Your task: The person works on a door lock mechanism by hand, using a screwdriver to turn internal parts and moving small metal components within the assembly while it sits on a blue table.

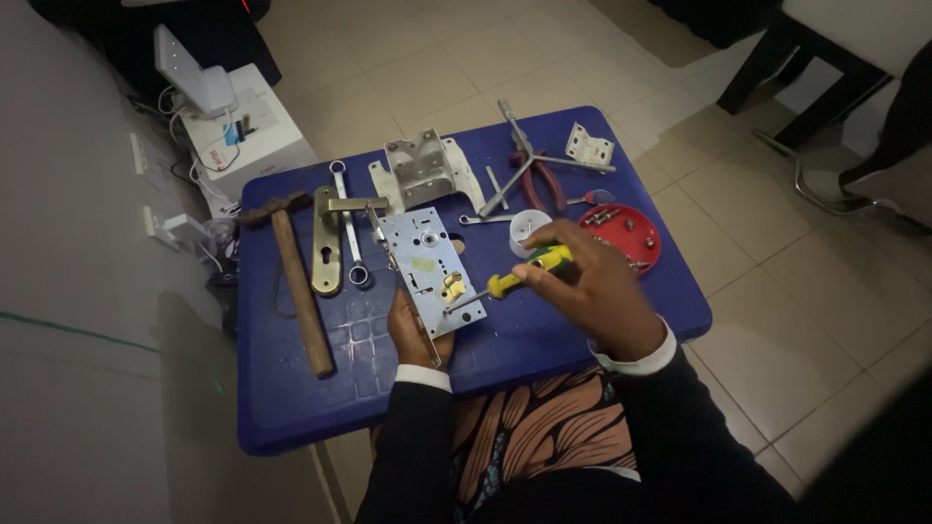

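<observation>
A grey metal door lock case (428, 262) lies tilted on the blue plastic table (544, 330). My left hand (415, 335) grips its lower end from beneath. My right hand (592, 281) holds a yellow-handled screwdriver (515, 277), whose tip touches the brass part on the lock's face. Both arms wear dark sleeves with white cuffs.
On the table lie a wooden-handled hammer (296, 281), a brass door handle plate (328, 243), a spanner (349, 228), a grey metal bracket (422, 170), red-handled pliers (532, 165), a white cup (529, 228) and a red dish of screws (621, 233). A white box (248, 136) stands on the floor beyond.
</observation>
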